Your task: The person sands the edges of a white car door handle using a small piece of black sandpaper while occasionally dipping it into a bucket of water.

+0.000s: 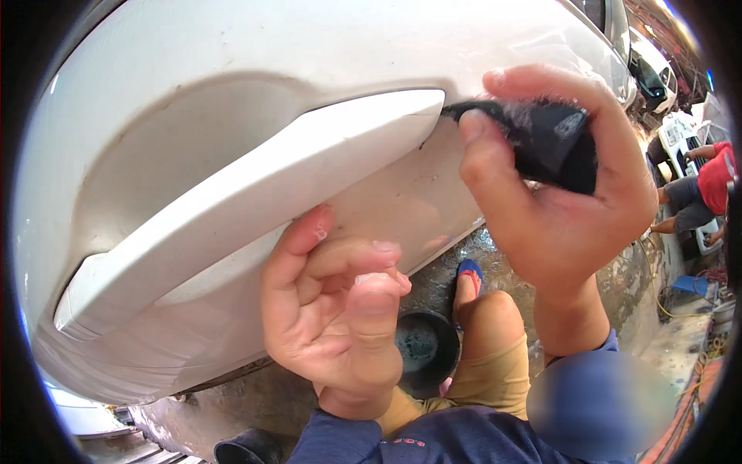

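A white door handle (255, 180) runs diagonally across a white car door (348, 40). My right hand (568, 232) pinches a folded, wet black sheet (550, 136) that looks like sandpaper, between thumb and fingers. Pale suds cling to the sheet, and its tip meets the handle's right end. My left hand (336, 325) holds nothing; its fingers are half curled and apart, with wet foam on the tips. One fingertip is just under the handle's lower edge; whether it touches the door I cannot tell.
A black bucket (429, 348) with sudsy water stands on the wet concrete floor (493, 249) by my legs. Another black container (249, 446) is at the lower left. At right, a person in a red shirt (716, 180) works beside car parts, with a yellow hose (661, 307) nearby.
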A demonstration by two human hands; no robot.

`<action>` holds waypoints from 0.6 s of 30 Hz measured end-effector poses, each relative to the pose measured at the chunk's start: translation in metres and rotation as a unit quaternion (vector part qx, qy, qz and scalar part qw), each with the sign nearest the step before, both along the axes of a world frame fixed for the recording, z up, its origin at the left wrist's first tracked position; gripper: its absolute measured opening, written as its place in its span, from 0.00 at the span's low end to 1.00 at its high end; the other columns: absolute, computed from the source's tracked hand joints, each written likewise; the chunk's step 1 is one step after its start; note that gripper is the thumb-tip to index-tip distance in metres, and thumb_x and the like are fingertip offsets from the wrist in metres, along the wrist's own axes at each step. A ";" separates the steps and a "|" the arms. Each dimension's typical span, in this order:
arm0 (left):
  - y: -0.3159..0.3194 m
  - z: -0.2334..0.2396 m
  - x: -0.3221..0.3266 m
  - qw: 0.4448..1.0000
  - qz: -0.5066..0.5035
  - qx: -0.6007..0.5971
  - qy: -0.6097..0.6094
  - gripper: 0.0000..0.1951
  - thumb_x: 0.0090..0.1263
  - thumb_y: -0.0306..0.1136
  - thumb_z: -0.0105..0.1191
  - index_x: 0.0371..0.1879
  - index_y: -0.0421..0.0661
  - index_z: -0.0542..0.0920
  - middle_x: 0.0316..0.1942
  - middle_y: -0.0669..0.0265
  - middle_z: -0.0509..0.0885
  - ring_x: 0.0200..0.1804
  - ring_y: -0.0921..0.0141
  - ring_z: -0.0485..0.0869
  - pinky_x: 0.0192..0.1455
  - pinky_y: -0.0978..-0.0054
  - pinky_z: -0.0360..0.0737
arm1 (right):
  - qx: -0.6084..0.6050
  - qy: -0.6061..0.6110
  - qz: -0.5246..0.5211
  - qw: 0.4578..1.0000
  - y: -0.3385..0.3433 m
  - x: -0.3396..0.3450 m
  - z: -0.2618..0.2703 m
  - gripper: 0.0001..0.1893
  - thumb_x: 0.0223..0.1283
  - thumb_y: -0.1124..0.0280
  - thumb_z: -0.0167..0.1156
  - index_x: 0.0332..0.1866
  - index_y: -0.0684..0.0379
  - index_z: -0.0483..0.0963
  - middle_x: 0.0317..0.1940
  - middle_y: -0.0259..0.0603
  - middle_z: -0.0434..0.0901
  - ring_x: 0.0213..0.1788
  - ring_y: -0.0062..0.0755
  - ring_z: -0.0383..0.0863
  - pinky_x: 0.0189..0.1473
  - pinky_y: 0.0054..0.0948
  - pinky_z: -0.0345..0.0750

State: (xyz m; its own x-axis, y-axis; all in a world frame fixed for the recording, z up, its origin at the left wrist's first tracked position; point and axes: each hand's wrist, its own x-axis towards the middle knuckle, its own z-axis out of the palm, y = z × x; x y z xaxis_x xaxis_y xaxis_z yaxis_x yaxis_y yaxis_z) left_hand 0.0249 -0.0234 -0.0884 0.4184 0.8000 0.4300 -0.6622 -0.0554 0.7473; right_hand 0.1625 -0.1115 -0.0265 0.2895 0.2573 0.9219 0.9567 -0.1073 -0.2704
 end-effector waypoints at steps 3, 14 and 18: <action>0.001 -0.001 -0.001 1.000 -0.010 0.006 -0.019 0.32 0.71 0.33 0.71 0.68 0.29 0.70 0.41 0.54 0.90 0.39 0.72 0.86 0.44 0.75 0.86 | -0.026 -0.048 0.011 0.998 0.001 -0.003 0.001 0.15 0.53 0.87 0.74 0.47 0.67 0.83 0.39 0.37 0.89 0.38 0.16 0.85 0.42 0.18 0.82; 0.006 -0.008 0.005 0.995 0.060 0.074 0.016 0.33 0.75 0.42 0.66 0.67 0.26 0.72 0.33 0.57 0.87 0.25 0.71 0.81 0.32 0.74 0.82 | -0.007 0.009 -0.028 1.000 0.004 -0.011 -0.001 0.14 0.52 0.84 0.75 0.45 0.65 0.84 0.38 0.37 0.89 0.38 0.15 0.84 0.41 0.18 0.80; 0.004 -0.006 0.005 0.996 0.054 0.065 0.017 0.33 0.74 0.42 0.67 0.66 0.26 0.73 0.33 0.57 0.87 0.26 0.71 0.81 0.31 0.74 0.82 | -0.028 -0.003 -0.029 0.999 0.002 -0.012 0.000 0.13 0.54 0.85 0.74 0.45 0.66 0.83 0.39 0.38 0.89 0.38 0.17 0.85 0.42 0.19 0.81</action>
